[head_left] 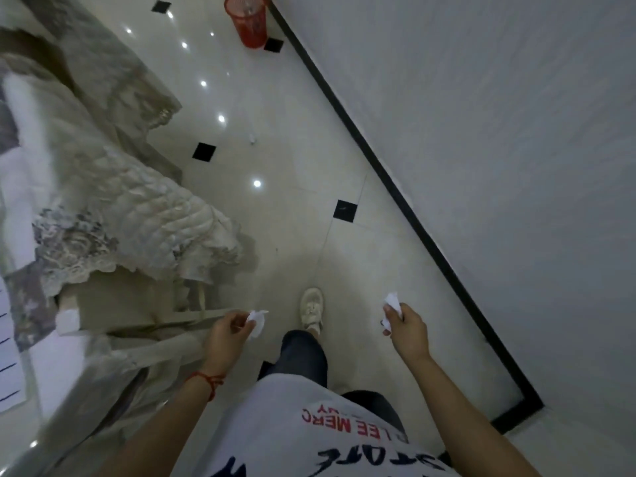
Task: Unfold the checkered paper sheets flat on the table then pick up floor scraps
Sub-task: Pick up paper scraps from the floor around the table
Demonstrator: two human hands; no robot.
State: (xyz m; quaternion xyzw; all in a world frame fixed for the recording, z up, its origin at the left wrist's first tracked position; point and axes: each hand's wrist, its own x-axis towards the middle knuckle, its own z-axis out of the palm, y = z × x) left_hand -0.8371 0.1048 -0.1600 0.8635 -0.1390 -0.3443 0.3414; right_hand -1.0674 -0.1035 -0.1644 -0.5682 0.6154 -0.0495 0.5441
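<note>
While the person walks along the tiled floor [292, 208] beside the wall, the head view shows each hand carrying a crumpled white scrap. The left hand [223, 339] pinches the left scrap [256, 321] between thumb and fingertips, most of the paper sticking out past the fingers; the right hand [407, 330] has its fingers curled round the right scrap [392, 309], which pokes out above the knuckles. One more small white bit [253, 137] lies on the floor further ahead, and a red mesh bin [246, 20] stands beyond it against the wall. At the left edge, sheets of paper [8, 339] lie on the cloth-draped table [113, 201], too blurred to tell whether they are checkered or fully flat. With both hands full, bending for the far bit could loosen the light pinch on the left scrap and drop it. The glossy tiles look slippery underfoot, and the bit is pale against them, so it could be passed unnoticed.
</note>
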